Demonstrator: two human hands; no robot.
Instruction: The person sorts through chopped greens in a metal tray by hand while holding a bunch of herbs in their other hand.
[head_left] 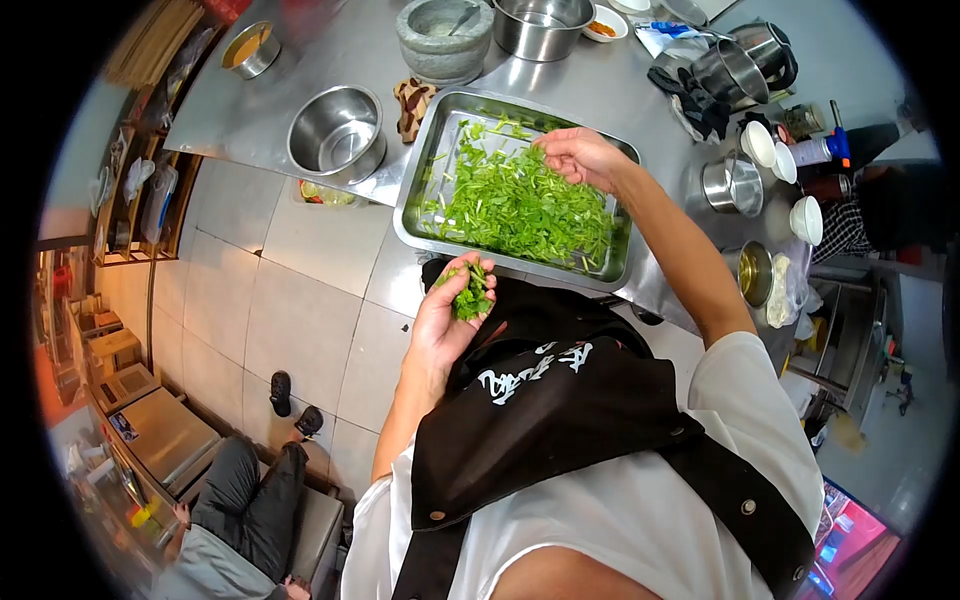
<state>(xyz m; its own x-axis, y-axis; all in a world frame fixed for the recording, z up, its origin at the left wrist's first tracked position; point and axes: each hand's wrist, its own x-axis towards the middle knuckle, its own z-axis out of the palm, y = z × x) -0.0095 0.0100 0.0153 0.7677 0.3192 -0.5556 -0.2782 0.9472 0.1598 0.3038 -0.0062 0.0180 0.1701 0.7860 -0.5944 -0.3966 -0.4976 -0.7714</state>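
A rectangular metal tray [420,182] stands at the edge of the steel table, holding a heap of chopped green herbs [530,205]. My left hand [450,312] is beside the tray's near left corner, its fingers curled round a small bunch of green herbs [470,297]. Over the upper right part of the heap is my right hand [582,158], its fingertips pinched together just above the herbs. Whatever lies between those fingertips is too small to make out.
An empty metal bowl [337,134] stands left of the tray, with a brown patterned cloth [412,107] and a stone mortar [443,45] behind. Pots and white bowls [806,220] line the right side. A person [245,510] sits at the lower left.
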